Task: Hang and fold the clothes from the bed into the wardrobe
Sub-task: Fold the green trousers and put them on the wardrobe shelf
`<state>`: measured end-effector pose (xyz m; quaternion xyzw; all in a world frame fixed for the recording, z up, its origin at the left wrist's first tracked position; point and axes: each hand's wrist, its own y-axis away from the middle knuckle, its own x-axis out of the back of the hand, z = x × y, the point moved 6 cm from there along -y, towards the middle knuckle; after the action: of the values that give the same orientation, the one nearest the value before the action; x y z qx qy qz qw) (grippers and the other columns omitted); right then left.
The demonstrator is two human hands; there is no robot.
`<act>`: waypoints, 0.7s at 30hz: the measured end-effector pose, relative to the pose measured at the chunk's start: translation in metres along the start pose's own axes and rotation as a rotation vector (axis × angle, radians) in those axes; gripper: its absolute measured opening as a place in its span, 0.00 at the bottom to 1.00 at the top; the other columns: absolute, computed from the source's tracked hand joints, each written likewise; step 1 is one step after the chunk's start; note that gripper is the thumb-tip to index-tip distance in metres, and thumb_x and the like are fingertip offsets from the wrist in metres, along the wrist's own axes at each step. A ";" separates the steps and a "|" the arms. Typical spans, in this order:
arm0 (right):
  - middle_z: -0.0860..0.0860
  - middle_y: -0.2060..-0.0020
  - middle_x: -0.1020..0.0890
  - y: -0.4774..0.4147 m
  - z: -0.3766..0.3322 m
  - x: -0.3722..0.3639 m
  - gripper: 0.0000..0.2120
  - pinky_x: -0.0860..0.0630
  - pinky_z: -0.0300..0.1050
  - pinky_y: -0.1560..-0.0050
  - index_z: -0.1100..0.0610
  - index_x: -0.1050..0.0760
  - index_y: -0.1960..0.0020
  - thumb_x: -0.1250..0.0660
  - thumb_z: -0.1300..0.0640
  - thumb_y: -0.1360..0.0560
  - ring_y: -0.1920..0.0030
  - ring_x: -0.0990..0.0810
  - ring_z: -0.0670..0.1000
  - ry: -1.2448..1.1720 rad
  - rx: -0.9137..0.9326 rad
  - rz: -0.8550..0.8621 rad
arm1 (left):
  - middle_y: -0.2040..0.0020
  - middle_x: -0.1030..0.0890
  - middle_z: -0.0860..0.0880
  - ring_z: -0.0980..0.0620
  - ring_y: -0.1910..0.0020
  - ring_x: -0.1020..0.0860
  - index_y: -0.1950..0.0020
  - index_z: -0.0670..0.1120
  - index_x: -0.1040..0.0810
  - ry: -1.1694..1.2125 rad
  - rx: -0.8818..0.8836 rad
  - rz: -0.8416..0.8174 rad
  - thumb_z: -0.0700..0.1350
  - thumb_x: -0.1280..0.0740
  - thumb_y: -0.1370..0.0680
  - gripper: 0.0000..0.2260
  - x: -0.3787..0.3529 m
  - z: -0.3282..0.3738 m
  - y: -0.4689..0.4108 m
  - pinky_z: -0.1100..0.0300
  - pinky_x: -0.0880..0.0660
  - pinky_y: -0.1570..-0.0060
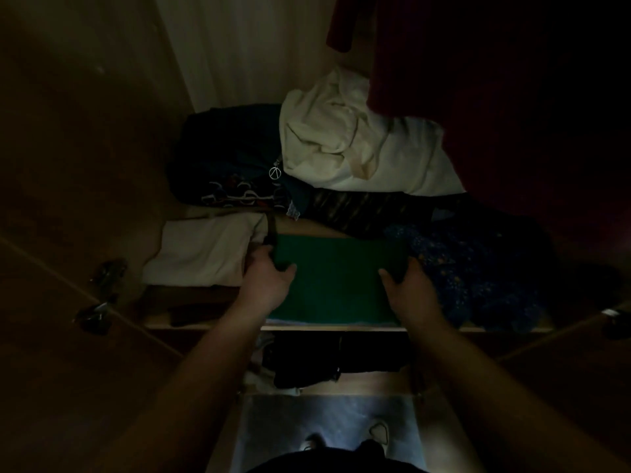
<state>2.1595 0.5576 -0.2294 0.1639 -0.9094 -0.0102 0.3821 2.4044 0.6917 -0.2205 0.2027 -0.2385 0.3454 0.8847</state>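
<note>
A folded green garment (336,281) lies flat on the wardrobe shelf (307,327), near its front edge. My left hand (264,281) grips the garment's left edge, thumb on top and fingers underneath. My right hand (409,288) grips its right edge the same way. Both arms reach in from below, over a lower shelf holding dark clothes (327,361).
A folded white garment (208,254) lies left of the green one and a blue patterned pile (478,268) lies right of it. Behind are dark clothes (232,158) and a crumpled cream cloth (358,145). A dark red garment (444,63) hangs above right. Wardrobe doors (85,233) stand open either side.
</note>
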 end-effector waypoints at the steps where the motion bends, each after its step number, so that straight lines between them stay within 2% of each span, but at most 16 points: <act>1: 0.61 0.31 0.27 0.003 -0.001 0.005 0.32 0.29 0.58 0.33 0.61 0.38 0.25 0.32 0.48 0.22 0.32 0.27 0.61 0.031 0.043 0.050 | 0.42 0.24 0.49 0.49 0.43 0.23 0.28 0.44 0.33 -0.047 -0.063 0.008 0.46 0.30 0.22 0.24 0.001 0.002 0.005 0.64 0.27 0.50; 2: 0.60 0.29 0.30 0.008 -0.005 0.011 0.33 0.32 0.57 0.30 0.61 0.40 0.24 0.32 0.49 0.22 0.30 0.31 0.61 0.082 0.109 0.125 | 0.38 0.24 0.46 0.46 0.38 0.25 0.27 0.45 0.34 -0.113 -0.157 0.051 0.45 0.30 0.22 0.25 0.004 0.005 0.011 0.61 0.26 0.43; 4: 0.60 0.28 0.33 0.022 -0.024 0.020 0.31 0.36 0.55 0.28 0.60 0.39 0.24 0.34 0.52 0.22 0.29 0.35 0.60 0.217 0.323 0.260 | 0.30 0.28 0.42 0.42 0.30 0.31 0.25 0.45 0.36 -0.312 -0.369 0.151 0.46 0.33 0.22 0.26 0.009 0.017 0.025 0.50 0.33 0.30; 6: 0.58 0.27 0.33 0.034 -0.048 0.013 0.27 0.39 0.54 0.26 0.59 0.37 0.25 0.37 0.52 0.22 0.28 0.36 0.59 0.315 0.568 0.261 | 0.26 0.31 0.41 0.40 0.25 0.37 0.24 0.45 0.34 -0.483 -0.543 0.173 0.49 0.37 0.21 0.26 0.000 0.028 0.035 0.45 0.39 0.25; 8: 0.55 0.25 0.34 0.040 -0.062 -0.010 0.27 0.40 0.56 0.25 0.57 0.36 0.24 0.41 0.49 0.21 0.25 0.38 0.57 0.434 0.686 0.180 | 0.22 0.36 0.42 0.41 0.22 0.42 0.21 0.48 0.36 -0.630 -0.585 0.095 0.55 0.41 0.20 0.27 -0.019 0.027 0.039 0.42 0.44 0.24; 11: 0.52 0.21 0.41 0.031 -0.054 -0.044 0.29 0.49 0.58 0.23 0.50 0.44 0.20 0.49 0.42 0.18 0.21 0.46 0.55 0.657 0.584 0.024 | 0.18 0.46 0.46 0.45 0.19 0.50 0.18 0.57 0.48 -0.834 -0.523 -0.041 0.64 0.53 0.19 0.29 -0.050 0.005 0.030 0.43 0.52 0.23; 13: 0.50 0.19 0.47 0.021 -0.038 -0.056 0.29 0.54 0.58 0.22 0.47 0.50 0.19 0.54 0.39 0.18 0.20 0.51 0.53 0.702 0.479 -0.039 | 0.18 0.48 0.47 0.46 0.19 0.52 0.19 0.59 0.52 -0.852 -0.495 -0.082 0.66 0.58 0.20 0.30 -0.060 -0.005 0.022 0.42 0.54 0.23; 17: 0.49 0.19 0.47 0.008 -0.027 -0.063 0.29 0.55 0.56 0.23 0.45 0.51 0.19 0.52 0.39 0.18 0.20 0.52 0.52 0.617 0.407 -0.077 | 0.18 0.46 0.48 0.47 0.19 0.49 0.19 0.59 0.49 -0.832 -0.500 -0.070 0.66 0.58 0.21 0.30 -0.067 -0.007 0.011 0.44 0.55 0.22; 21: 0.48 0.20 0.47 0.003 -0.024 -0.063 0.29 0.53 0.55 0.22 0.45 0.50 0.19 0.52 0.39 0.18 0.20 0.52 0.51 0.585 0.376 -0.128 | 0.18 0.48 0.49 0.48 0.19 0.52 0.19 0.60 0.52 -0.829 -0.476 -0.082 0.65 0.56 0.21 0.30 -0.070 -0.009 0.007 0.45 0.57 0.22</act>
<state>2.2166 0.5824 -0.2559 0.2841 -0.7353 0.1806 0.5882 2.3564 0.6654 -0.2652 0.1243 -0.6354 0.1358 0.7499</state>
